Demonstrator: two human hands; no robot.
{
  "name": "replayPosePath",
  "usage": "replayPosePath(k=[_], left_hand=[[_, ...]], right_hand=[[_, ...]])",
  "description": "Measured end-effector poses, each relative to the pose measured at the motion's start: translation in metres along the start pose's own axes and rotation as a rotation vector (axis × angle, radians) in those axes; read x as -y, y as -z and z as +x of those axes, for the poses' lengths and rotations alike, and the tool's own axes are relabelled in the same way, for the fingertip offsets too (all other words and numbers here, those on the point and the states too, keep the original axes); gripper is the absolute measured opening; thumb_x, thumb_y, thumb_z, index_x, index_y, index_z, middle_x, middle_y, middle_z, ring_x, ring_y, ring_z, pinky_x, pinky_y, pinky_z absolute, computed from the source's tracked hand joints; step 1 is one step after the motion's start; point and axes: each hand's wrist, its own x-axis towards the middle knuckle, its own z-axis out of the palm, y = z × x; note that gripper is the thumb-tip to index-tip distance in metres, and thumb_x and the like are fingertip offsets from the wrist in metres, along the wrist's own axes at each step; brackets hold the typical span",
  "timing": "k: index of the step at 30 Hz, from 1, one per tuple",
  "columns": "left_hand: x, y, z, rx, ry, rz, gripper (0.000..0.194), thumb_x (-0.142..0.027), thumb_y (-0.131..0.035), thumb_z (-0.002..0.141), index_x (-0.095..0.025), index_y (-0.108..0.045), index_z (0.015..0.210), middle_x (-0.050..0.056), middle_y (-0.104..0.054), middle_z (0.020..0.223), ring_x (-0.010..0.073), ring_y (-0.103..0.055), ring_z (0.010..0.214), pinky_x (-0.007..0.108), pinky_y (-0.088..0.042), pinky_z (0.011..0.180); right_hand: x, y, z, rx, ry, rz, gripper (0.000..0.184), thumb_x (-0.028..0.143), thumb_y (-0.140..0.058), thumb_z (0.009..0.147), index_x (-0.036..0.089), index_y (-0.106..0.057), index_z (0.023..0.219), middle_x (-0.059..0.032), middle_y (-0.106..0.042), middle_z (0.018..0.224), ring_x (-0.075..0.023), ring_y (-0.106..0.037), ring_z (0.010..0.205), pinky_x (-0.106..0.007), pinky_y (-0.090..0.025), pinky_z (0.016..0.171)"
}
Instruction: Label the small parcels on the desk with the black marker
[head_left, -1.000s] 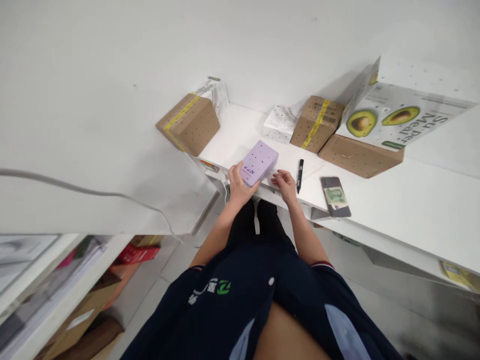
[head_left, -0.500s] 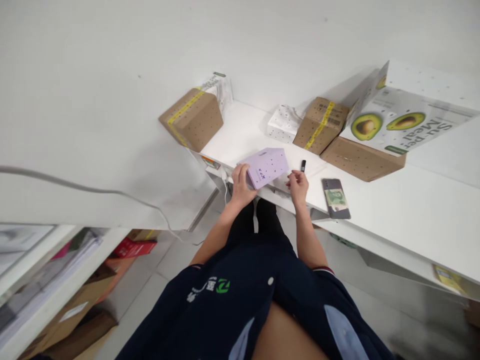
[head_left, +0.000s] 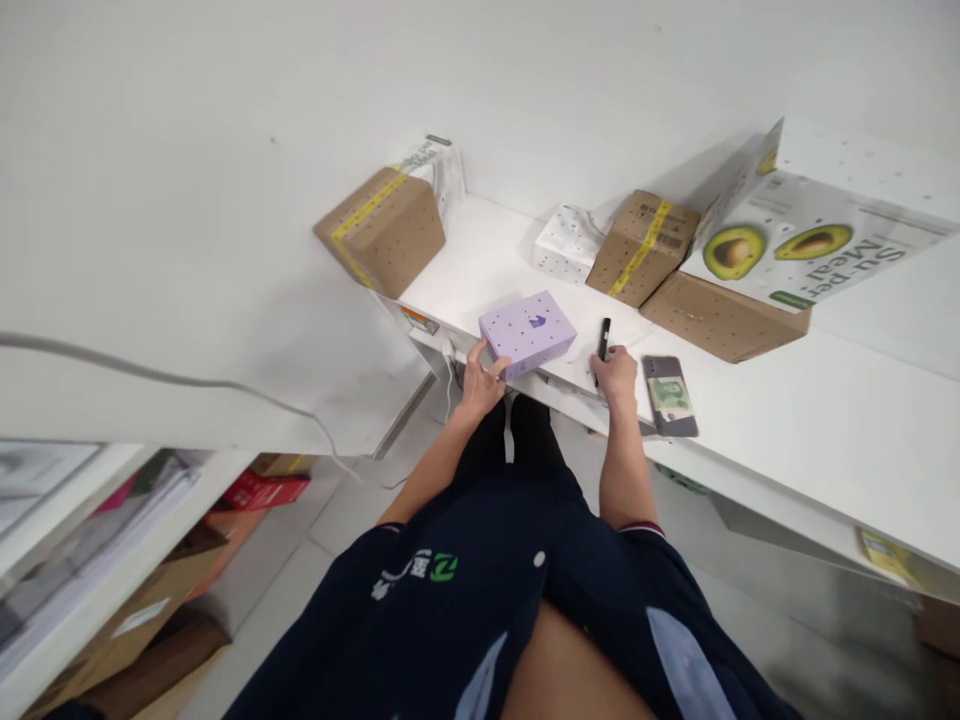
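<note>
A lilac box with dark dots lies flat near the front edge of the white tabletop. My left hand grips its near left corner, fingers on the left side and thumb along the front. To the right of the box, the fingers of my right hand are closed around the lower end of a black marker pen, which points away from me. Just right of that hand lies a dark phone with a green banknote on it.
Taped brown cartons stand at the back left and back centre. A white dotted box is beside the centre one. An open avocado-print carton stands right. A grey cable crosses at left, above shelves.
The lilac box has gone from tilted to lying flat, with a different face up. My right hand has moved slightly right and closed on the marker pen.
</note>
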Motion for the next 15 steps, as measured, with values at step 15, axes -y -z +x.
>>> replayPosePath(k=[15], left_hand=[[-0.017, -0.002, 0.015, 0.112, 0.087, -0.074, 0.049, -0.015, -0.063, 0.076, -0.022, -0.051, 0.123, 0.017, -0.038, 0.147, 0.0317, -0.04, 0.143, 0.051, -0.047, 0.109]], right_hand=[[0.08, 0.009, -0.019, 0.051, 0.226, 1.215, 0.034, 0.055, -0.067, 0.081, 0.026, -0.057, 0.093, 0.0075, -0.05, 0.062, -0.0072, -0.052, 0.05, -0.02, -0.046, 0.048]])
